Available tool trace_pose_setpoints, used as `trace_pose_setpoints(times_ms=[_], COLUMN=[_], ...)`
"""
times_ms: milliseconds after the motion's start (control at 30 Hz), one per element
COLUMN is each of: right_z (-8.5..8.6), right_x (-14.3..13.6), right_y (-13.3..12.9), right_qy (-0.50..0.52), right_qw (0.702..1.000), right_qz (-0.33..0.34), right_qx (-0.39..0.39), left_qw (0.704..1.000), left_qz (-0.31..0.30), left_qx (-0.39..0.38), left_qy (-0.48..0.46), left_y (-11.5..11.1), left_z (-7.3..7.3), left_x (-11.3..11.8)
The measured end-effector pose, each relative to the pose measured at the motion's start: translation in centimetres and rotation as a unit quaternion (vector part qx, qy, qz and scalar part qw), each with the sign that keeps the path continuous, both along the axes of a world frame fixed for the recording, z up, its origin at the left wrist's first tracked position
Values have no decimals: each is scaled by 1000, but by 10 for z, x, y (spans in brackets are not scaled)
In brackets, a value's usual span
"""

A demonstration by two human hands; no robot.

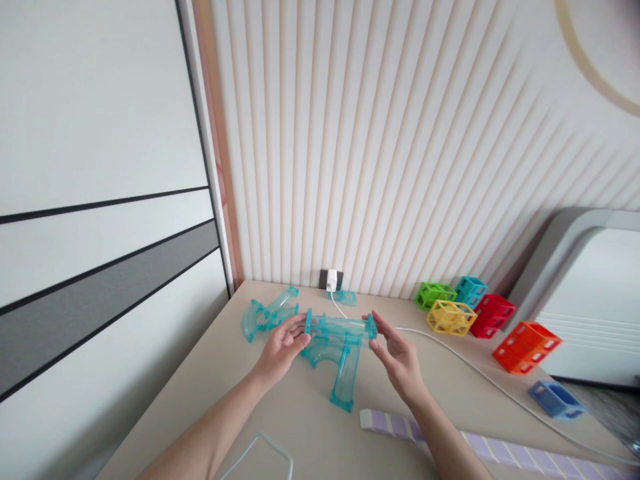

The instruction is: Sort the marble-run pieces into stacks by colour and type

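Observation:
Between my two hands is a clear teal plastic track piece, a straight channel with a connector flange at each end. My left hand grips its left end with thumb and fingers. At the right end, the fingers and thumb of my right hand close on the other flange. Behind and below it on the table are a straight teal piece and a curved teal piece, partly covered by the held one. More teal track pieces lie in a cluster to the left of my left hand.
A white charger sits in the wall socket, its cable running right across the table. Several coloured open-frame blocks stand at the right. A purple-and-white strip lies in front. Nearby is a pale loop.

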State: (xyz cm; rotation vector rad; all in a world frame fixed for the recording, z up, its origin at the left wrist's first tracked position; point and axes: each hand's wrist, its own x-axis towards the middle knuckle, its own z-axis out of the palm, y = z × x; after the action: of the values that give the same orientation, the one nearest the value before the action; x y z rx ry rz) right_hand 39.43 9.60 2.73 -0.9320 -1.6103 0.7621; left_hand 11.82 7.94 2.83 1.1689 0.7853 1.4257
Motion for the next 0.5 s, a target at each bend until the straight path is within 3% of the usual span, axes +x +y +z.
trace_pose_setpoints(times_ms=[500], right_z=[0], right_x=[1], right_y=[2], right_qy=[10], right_qw=[1000], right_qz=[-15], right_qx=[3], left_qw=[1000], left_qz=[0], left_qx=[-31], left_qy=[-4], left_y=[0], left_z=[-1], left_x=[2])
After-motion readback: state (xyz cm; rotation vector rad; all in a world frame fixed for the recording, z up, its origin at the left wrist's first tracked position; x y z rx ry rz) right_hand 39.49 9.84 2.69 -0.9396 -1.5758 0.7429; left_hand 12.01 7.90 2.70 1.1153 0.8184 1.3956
